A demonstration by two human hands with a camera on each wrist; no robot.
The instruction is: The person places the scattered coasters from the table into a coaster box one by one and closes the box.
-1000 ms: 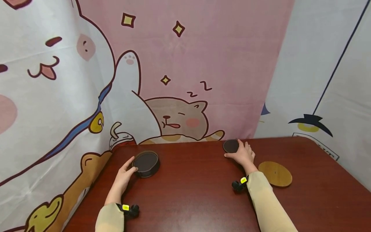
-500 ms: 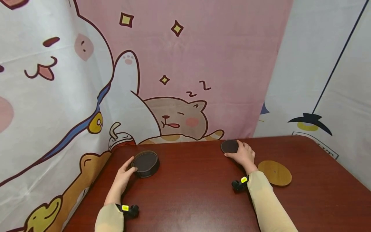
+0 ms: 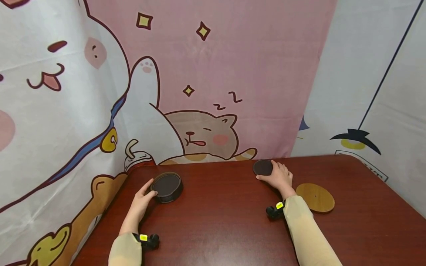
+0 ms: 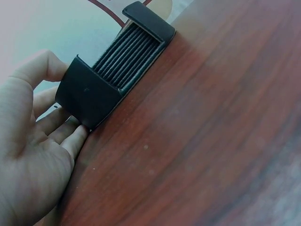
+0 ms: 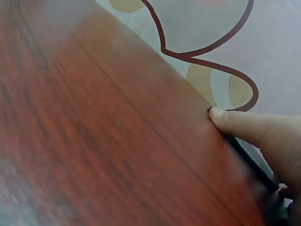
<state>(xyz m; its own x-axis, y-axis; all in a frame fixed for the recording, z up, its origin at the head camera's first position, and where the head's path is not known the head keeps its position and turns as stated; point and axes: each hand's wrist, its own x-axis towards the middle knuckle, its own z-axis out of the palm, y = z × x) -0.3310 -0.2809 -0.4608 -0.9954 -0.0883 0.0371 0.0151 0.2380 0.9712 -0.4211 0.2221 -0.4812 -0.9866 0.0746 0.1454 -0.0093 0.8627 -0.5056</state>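
Note:
A round dark coaster holder (image 3: pixel 166 187) with a stack of dark coasters stands near the table's far left corner. My left hand (image 3: pixel 150 189) holds its left side, thumb on the far rim and fingers against the near wall. In the left wrist view the holder (image 4: pixel 122 61) shows its slot full of coaster edges, and my fingers (image 4: pixel 66 136) lie by its wall. My right hand (image 3: pixel 270 173) pinches a single dark round coaster (image 3: pixel 263 167) lying at the table's back edge, thumb at the near rim and index finger along the far side. The right wrist view shows the thumb (image 5: pixel 244 127) on the coaster's thin edge (image 5: pixel 256 162).
A round wooden disc (image 3: pixel 315 198) lies flat on the dark red wooden table (image 3: pixel 219 225), just right of my right forearm. A cartoon-printed cloth backdrop (image 3: pixel 199 92) hangs right behind the table and along its left side.
The single dark coaster under my right hand has shifted slightly to the left. My left hand stays on the holder.

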